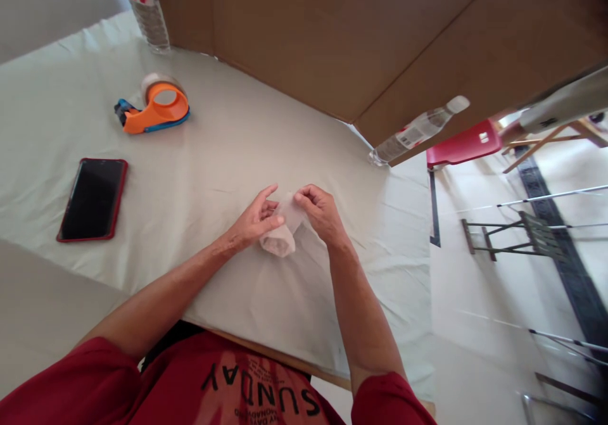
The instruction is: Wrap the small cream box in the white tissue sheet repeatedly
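Observation:
A piece of thin, whitish, see-through wrapping [278, 242] is between my hands, low over the cloth near the table's front. Its lower end is bunched into a rounded bundle, and I cannot tell whether anything lies inside. My left hand [256, 218] holds it from the left, thumb across the top, index finger stretched away. Between right thumb and fingertips, my right hand [320, 211] pinches the upper right edge of the wrapping.
A pale cloth [228, 140] covers the table. To the left lie a dark-screened phone [93, 199] and an orange tape dispenser [159, 109]. A large cardboard box [304, 38] stands behind, with one bottle [148, 16] at its left and another bottle [418, 131] at its right. A folding stool [515, 235] is beyond the table.

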### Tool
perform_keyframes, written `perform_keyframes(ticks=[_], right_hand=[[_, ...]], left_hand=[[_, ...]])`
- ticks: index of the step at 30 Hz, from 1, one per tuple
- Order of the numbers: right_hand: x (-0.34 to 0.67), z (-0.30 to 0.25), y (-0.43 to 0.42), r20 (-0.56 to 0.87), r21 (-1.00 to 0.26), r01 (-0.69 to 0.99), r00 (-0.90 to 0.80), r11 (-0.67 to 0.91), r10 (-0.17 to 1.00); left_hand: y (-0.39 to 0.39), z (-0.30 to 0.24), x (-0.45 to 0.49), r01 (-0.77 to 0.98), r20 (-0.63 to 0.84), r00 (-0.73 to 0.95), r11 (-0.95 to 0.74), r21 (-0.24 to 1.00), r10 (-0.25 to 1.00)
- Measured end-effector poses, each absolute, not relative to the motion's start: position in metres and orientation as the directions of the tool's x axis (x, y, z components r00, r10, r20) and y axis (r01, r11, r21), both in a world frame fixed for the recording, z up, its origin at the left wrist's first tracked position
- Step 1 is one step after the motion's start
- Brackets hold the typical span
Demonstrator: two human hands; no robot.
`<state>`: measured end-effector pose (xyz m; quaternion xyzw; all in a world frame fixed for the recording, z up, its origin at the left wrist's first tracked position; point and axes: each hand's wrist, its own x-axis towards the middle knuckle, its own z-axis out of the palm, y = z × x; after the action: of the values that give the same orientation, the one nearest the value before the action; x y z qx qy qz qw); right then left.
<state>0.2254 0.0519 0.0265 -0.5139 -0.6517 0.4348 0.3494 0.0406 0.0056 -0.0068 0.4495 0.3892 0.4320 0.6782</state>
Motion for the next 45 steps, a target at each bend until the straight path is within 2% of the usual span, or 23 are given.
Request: perform_keyframes(ticks=[3,6,9,12,17,19,22,25,28,30,32,35,38,40,43,45], right_hand=[[0.224,0.027,0.064,0.072,-0.936,0.329,-0.165,0.124,0.984],[0.223,0.026,0.077,0.105,-0.930,0.339,-0.130,0.144,0.986],[0.223,0.030,0.073,0.196,-0.885,0.426,-0.024,0.187,0.980],[0.220,0.035,0.047,0.258,-0.836,0.523,0.105,0.167,0.960],[0.207,0.020,0.002,0.251,-0.686,0.699,-0.033,0.202,0.967],[0.208,0.010,-0.002,0.242,-0.686,0.711,0.022,0.155,0.970],[0.220,0.000,0.002,0.099,-0.841,0.541,0.177,-0.013,0.979],[0.230,-0.006,0.004,-0.060,-0.954,0.280,0.186,-0.111,0.981],[0.230,-0.011,0.001,-0.128,-0.979,0.141,0.148,-0.149,0.981],[0.226,-0.014,-0.001,-0.121,-0.985,0.108,0.126,-0.135,0.985],[0.223,-0.016,-0.003,-0.094,-0.988,0.110,0.098,-0.104,0.991],[0.223,-0.018,-0.004,-0.084,-0.992,0.093,0.072,-0.090,0.994],[0.225,-0.019,-0.005,-0.093,-0.995,0.009,0.150,-0.095,0.984],[0.228,-0.020,-0.002,-0.100,-0.995,-0.024,0.223,-0.097,0.970],[0.234,-0.024,0.004,-0.105,-0.994,0.008,0.291,-0.112,0.951],[0.240,-0.025,0.007,-0.063,-0.992,0.083,0.357,-0.099,0.932]], left_hand=[[0.007,-0.007,0.042,-0.339,-0.209,0.316,0.316,0.886,0.925],[0.008,-0.006,0.045,-0.360,-0.303,0.306,0.404,0.841,0.902],[0.010,-0.006,0.047,-0.350,-0.371,0.261,0.446,0.824,0.891],[0.011,-0.006,0.048,-0.354,-0.387,0.197,0.434,0.828,0.901],[0.010,-0.004,0.046,-0.346,-0.380,0.185,0.422,0.838,0.906],[0.011,-0.005,0.045,-0.348,-0.363,0.169,0.400,0.848,0.916],[0.014,-0.009,0.042,-0.340,-0.344,0.132,0.368,0.865,0.930],[0.017,-0.013,0.040,-0.258,-0.281,0.040,0.281,0.924,0.959],[0.016,-0.012,0.037,0.007,-0.092,-0.107,0.094,0.996,0.990],[0.012,-0.007,0.036,0.228,0.013,-0.131,0.017,0.974,0.991],[0.009,-0.002,0.036,0.398,0.028,-0.078,0.005,0.918,0.997],[0.006,0.002,0.036,0.542,-0.026,0.030,0.005,0.841,0.999],[0.010,0.001,0.032,0.534,-0.062,0.022,0.041,0.844,0.998],[0.014,-0.002,0.027,0.421,-0.107,-0.028,0.109,0.900,0.994],[0.023,-0.007,0.018,0.194,-0.191,-0.070,0.201,0.960,0.979],[0.027,-0.010,0.014,0.156,-0.205,-0.085,0.216,0.964,0.975]])
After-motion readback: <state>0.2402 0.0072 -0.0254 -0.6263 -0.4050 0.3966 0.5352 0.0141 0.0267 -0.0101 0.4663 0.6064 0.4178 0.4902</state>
